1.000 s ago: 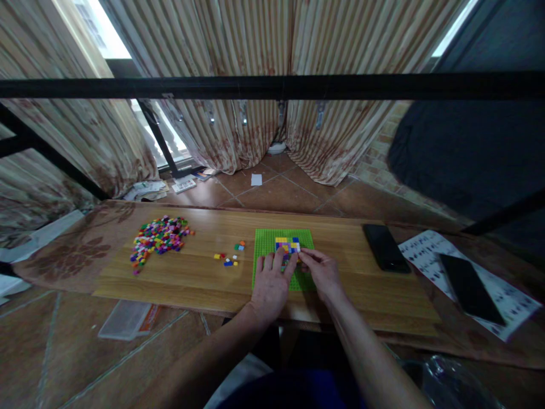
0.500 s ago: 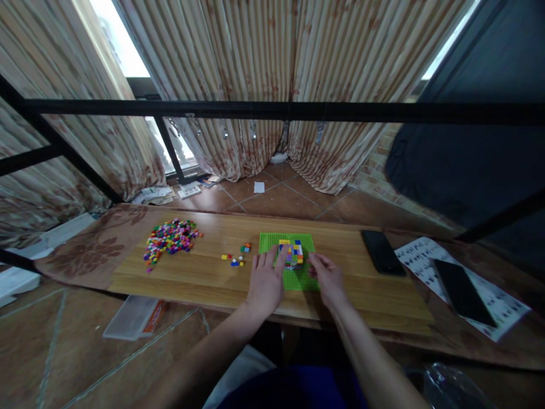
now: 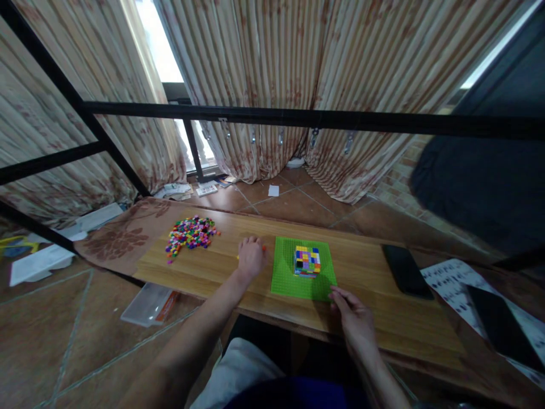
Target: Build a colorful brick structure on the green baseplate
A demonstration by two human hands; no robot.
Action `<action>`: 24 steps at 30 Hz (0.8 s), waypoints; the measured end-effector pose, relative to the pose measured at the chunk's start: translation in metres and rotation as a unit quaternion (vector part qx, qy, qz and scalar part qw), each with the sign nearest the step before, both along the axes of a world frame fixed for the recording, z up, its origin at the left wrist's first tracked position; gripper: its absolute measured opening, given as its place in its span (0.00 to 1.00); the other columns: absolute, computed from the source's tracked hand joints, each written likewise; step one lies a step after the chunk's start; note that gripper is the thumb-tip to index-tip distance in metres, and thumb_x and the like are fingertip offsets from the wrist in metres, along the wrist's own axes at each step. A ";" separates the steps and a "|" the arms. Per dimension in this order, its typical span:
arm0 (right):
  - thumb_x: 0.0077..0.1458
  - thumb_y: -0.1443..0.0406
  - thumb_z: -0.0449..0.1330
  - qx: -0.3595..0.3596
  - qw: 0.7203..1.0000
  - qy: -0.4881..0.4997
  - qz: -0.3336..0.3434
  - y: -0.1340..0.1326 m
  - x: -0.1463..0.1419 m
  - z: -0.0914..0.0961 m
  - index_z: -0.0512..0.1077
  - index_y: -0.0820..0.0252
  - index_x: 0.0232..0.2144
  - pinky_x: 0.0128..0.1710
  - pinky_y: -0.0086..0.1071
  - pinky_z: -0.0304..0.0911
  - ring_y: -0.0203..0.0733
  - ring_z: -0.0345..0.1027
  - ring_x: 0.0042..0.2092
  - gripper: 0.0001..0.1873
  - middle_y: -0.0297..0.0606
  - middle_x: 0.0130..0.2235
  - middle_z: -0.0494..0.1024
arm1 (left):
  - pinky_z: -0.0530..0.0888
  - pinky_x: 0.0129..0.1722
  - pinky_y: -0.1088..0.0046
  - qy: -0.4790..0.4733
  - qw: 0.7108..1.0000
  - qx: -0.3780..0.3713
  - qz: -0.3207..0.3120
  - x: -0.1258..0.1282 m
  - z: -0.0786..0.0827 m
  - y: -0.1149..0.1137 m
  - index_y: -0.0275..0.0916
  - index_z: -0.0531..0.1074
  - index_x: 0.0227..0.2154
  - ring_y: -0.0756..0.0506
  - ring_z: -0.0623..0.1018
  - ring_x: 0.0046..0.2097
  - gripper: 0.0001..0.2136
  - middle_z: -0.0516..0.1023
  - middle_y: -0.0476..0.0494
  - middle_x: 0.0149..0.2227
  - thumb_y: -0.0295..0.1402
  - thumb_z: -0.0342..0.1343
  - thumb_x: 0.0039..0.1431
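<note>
A green baseplate (image 3: 284,275) lies on the wooden board, carrying a small multicoloured block of bricks (image 3: 307,261) near its far side. My left hand (image 3: 250,257) rests on the board just left of the plate, over a few loose bricks, fingers curled down onto them; what it holds is hidden. My right hand (image 3: 354,318) sits at the plate's near right corner, fingers loosely bent and touching the plate edge, holding nothing I can see. A heap of loose coloured bricks (image 3: 191,233) lies further left.
A black phone (image 3: 404,270) lies right of the plate; a second dark phone (image 3: 500,326) rests on a printed sheet (image 3: 451,279) at far right. A black metal bar (image 3: 298,118) crosses in front. A clear plastic box (image 3: 145,303) sits on the tiled floor.
Both hands have left the brick block. My left hand moved left onto the small loose bricks; my right hand drew back to the plate's near right corner. The camera swung left.
</note>
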State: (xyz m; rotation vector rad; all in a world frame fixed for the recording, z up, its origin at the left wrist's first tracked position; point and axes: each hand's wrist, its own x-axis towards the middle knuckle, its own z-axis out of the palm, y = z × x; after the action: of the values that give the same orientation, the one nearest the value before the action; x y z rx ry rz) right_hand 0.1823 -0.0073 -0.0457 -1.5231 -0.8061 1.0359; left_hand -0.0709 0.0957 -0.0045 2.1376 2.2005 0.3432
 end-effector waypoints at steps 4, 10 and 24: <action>0.43 0.51 0.66 -0.004 1.000 -0.021 0.005 -0.004 0.003 -0.002 0.79 0.60 0.36 0.33 0.33 0.65 0.39 0.70 0.31 0.21 0.40 0.32 0.81 | 0.65 0.47 0.60 0.031 0.999 -0.018 0.002 0.009 -0.007 0.009 0.34 0.75 0.43 0.37 0.71 0.50 0.14 0.76 0.33 0.44 0.35 0.48 0.61; 0.42 0.51 0.66 -0.011 1.000 -0.023 0.007 -0.010 0.000 -0.001 0.80 0.60 0.35 0.29 0.31 0.63 0.38 0.68 0.28 0.21 0.39 0.30 0.80 | 0.65 0.48 0.58 0.028 0.999 -0.008 -0.027 0.007 -0.010 0.014 0.34 0.75 0.39 0.37 0.73 0.47 0.13 0.77 0.33 0.41 0.29 0.46 0.61; 0.53 0.59 0.60 0.103 0.966 -0.147 0.183 -0.025 -0.041 0.027 0.78 0.54 0.39 0.43 0.35 0.67 0.43 0.73 0.41 0.12 0.38 0.38 0.79 | 0.72 0.41 0.71 -0.730 0.671 -0.121 0.043 0.078 -0.022 -0.113 0.36 0.77 0.30 0.47 0.77 0.36 0.09 0.80 0.45 0.32 0.29 0.64 0.41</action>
State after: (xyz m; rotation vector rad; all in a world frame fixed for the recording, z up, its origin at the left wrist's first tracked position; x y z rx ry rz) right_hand 0.1415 -0.0322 -0.0184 -1.3944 -1.4025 0.9614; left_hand 0.0066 -0.0172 -0.0262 0.8054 1.1547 1.1385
